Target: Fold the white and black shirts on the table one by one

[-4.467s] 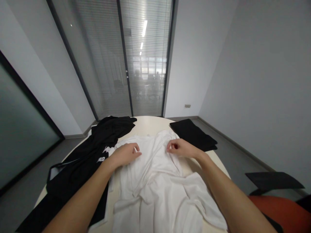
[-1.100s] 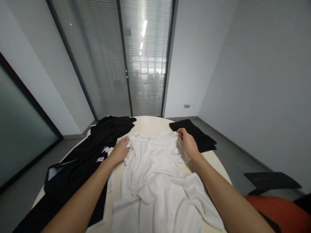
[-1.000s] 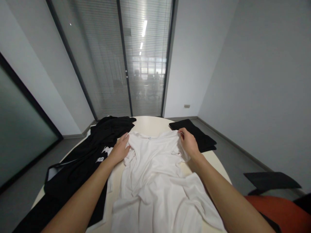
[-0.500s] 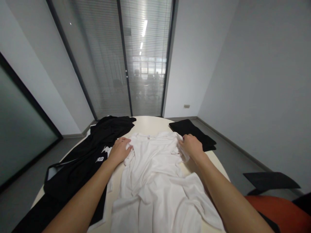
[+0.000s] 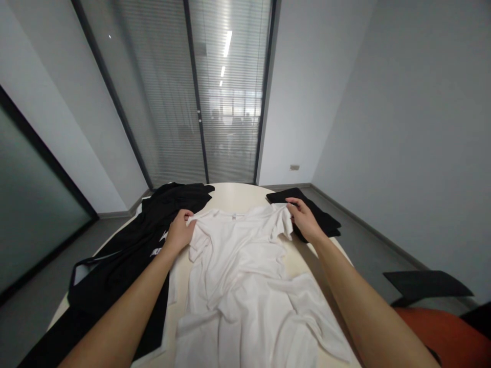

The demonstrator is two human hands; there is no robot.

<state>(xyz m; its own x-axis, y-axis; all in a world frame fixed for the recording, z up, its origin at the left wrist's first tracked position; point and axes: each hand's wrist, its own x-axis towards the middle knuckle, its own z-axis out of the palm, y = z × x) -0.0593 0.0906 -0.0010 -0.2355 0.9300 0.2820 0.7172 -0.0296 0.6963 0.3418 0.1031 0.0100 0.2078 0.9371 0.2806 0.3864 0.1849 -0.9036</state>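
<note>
Far end of the room, a glass wall with blinds (image 5: 215,102) is filling the view. In front of it a round pale surface (image 5: 233,193) is carrying all the clothes. Down the middle the white shirt (image 5: 245,276) is lying collar-away, hem running toward the person and off the bottom of the frame. Its top part is lying fairly flat and the lower half is bunching into folds. Just left of it a heap of black clothes (image 5: 126,255) is lying against the shirt's edge, with some white lettering showing, too hidden to read. Lower right, off the surface, an orange chair (image 5: 441,327) is showing, with a flat black panel (image 5: 425,283) just above it. At the far right of the surface a folded black cloth (image 5: 325,221) is lying beside the shirt's shoulder. Both hands are gripping the shirt at its shoulders, with the arms reaching out along either side of it. The left hand (image 5: 178,232) is curling closed, thumb and fingers pinching the shoulder corner on that side, right at the border with the black heap. The right hand (image 5: 305,220) is closing partly, palm down, fingertips pinching the sleeve edge on its side. It is either hovering over or resting on the folded black cloth, can't tell which. Fabric between the two hands is spreading out wide.
</note>
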